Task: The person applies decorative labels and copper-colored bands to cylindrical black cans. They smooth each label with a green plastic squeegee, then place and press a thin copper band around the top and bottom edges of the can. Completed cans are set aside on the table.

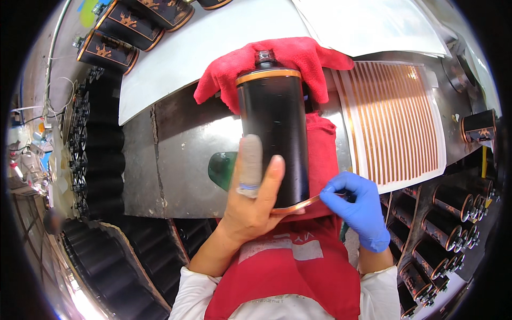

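Note:
A tall black bottle [273, 128] with a copper band near its neck lies on a red cloth [290, 58] on the metal bench [181, 154]. My left hand [255, 192], bare with a taped finger, grips the bottle's lower end from the left. My right hand [358, 205], in a blue glove, pinches a thin copper strip [298, 205] that runs along the bottle's bottom rim. A sheet of copper strips [394, 122] lies to the right of the bottle.
Rows of black bottles [98, 144] stand at the left and more bottles [453, 213] at the lower right. Finished bottles [133, 26] with gold marks lie at the top left. A white sheet [176, 58] covers the far bench. A green object [221, 168] sits beside my left hand.

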Demonstrator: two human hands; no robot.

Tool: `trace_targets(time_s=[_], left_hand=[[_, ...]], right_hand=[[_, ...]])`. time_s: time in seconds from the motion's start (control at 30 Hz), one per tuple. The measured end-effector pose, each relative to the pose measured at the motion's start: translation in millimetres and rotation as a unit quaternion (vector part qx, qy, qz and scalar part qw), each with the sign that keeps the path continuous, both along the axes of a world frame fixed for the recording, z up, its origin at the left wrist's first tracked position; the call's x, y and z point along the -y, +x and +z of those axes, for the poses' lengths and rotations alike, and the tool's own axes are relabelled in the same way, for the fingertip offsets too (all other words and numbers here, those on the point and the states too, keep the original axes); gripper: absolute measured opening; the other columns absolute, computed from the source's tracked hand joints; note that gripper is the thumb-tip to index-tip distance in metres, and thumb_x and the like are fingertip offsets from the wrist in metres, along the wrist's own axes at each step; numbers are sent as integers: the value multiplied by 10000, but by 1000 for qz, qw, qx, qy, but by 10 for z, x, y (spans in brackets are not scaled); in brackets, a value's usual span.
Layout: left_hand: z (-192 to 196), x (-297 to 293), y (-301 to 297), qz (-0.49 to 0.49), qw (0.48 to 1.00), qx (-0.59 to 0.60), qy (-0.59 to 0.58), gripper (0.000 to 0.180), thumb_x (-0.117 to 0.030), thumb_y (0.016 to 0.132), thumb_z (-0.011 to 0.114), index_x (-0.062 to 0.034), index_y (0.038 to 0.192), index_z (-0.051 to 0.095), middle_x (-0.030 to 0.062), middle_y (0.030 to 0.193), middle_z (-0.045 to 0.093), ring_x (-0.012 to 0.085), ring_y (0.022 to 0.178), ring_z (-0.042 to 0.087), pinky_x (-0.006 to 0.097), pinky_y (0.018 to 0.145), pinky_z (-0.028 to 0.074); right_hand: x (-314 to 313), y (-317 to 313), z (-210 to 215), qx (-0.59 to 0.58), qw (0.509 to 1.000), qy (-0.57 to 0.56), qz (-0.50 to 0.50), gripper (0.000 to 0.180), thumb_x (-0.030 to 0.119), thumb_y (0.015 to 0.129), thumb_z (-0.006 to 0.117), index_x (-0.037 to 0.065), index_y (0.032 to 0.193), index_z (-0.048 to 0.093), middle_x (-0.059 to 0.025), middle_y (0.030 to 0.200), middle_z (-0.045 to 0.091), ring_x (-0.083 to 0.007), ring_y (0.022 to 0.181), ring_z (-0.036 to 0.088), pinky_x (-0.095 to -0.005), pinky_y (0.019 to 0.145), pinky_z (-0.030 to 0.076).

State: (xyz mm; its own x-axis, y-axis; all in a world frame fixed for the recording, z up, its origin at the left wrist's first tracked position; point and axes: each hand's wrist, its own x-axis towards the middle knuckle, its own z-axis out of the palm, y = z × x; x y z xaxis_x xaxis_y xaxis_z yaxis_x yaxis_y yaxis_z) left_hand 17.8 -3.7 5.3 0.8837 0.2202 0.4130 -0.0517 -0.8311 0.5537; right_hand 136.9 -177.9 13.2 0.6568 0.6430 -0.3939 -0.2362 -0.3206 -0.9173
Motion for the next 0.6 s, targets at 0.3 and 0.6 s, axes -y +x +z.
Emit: trace_targets(time_s=[0.3,0.6], left_hand=[[-357,-146,-264,-12,986,-52,-155,1109,-376,699,783,123,1399,82,321,1385,316,438,1280,361,454,1047,288],[29,-90,71,-33,998,-2,-59,890,-228,582,874,-13,1329,440,302,1387,349,427,1307,334,415,1067,269]], right_hand=[[-135,-103,176,23,997,52,43,64,40,737,716,34,777,666,9,745,591,-2,542,436,-165,498,362],[-109,-116,273,-9,991,127,47,60,7,736,698,35,753,648,6,754,594,-2,546,448,-156,498,355]])
